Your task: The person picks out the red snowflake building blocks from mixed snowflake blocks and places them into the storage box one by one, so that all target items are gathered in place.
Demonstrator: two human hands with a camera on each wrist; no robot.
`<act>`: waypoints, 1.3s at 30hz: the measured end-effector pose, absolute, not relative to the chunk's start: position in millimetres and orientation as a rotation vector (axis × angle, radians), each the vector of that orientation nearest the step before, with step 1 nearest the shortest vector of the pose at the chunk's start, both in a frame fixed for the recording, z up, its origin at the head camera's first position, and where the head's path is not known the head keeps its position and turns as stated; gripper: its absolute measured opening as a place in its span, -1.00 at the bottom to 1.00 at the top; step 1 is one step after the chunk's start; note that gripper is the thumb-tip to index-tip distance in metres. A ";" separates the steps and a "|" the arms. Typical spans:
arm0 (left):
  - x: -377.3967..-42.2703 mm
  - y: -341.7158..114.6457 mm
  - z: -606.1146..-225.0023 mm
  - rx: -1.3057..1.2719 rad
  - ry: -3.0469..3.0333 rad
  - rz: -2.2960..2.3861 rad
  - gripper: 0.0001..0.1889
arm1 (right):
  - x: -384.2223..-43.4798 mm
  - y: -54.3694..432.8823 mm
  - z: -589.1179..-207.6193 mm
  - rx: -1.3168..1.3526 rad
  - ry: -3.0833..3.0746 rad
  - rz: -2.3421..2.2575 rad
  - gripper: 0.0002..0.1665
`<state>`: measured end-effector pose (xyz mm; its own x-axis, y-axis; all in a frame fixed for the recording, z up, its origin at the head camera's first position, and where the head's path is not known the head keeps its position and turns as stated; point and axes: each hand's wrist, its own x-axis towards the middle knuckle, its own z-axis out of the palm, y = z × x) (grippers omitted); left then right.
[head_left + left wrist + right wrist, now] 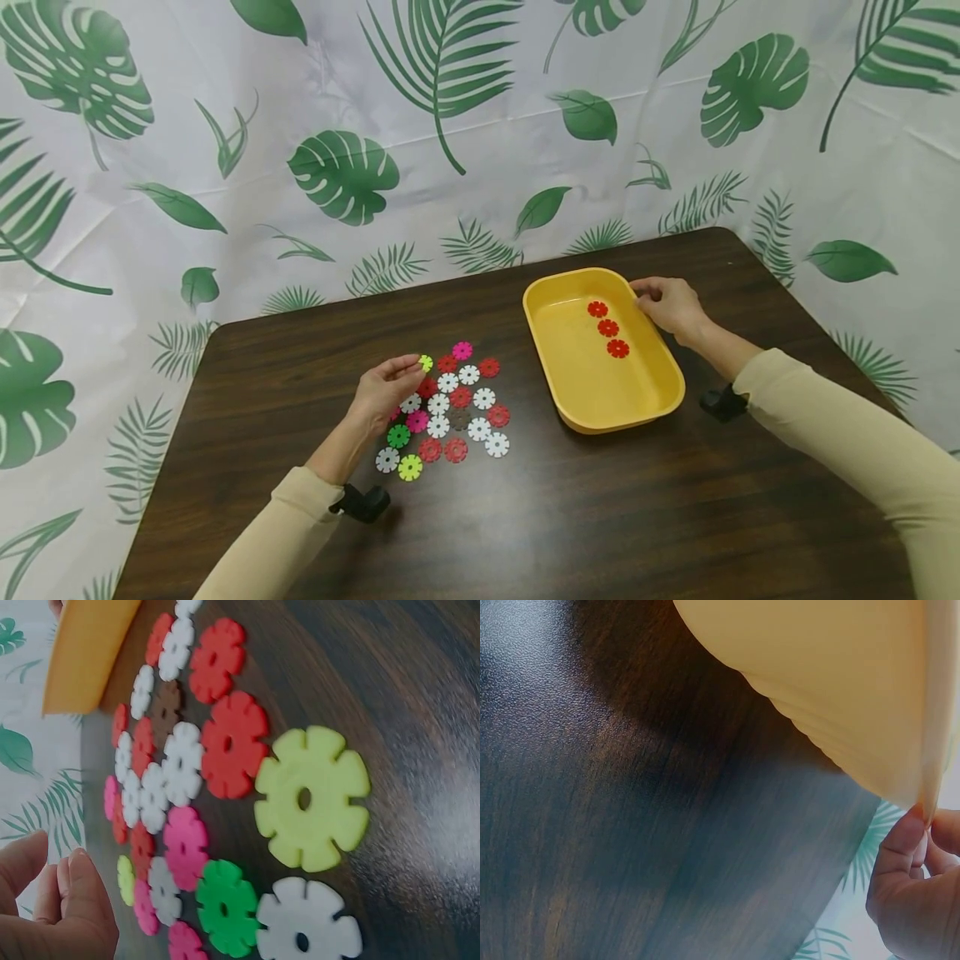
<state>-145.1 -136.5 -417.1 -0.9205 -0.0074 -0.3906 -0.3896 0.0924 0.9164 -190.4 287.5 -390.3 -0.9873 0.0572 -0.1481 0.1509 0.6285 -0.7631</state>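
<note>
My left hand (387, 390) hovers over the far left side of a group of notched plastic discs, its fingers partly bent. In the left wrist view a gap shows between thumb and fingers, with nothing in it. Nearest its fingertips lies a yellow-green disc (426, 363); a dark red disc (427, 387) is close by. My right hand (670, 306) pinches the right rim of a yellow plastic tray (558, 367) between thumb and fingers. Inside the tray, three red discs (608, 328) form a slanting row.
White, red, pink, green and brown discs are spread left of the tray, with a second yellow-green disc (410, 467) at the near edge. They lie on a dark wood-grain table (570, 517). A white leaf-print cloth (480, 200) hangs behind it.
</note>
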 end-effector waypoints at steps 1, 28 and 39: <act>-145.4 -137.2 -418.5 -0.390 2.095 1.886 -0.57 | -190.3 287.5 -390.3 0.172 2.734 -1.298 -0.52; -143.4 -140.7 -431.8 -0.246 2.297 1.735 -0.59 | -190.1 288.2 -391.2 0.173 2.728 -1.305 -0.52; -142.0 -140.1 -435.6 -0.159 2.431 1.630 -0.60 | -190.0 288.3 -390.7 0.165 2.730 -1.304 -0.52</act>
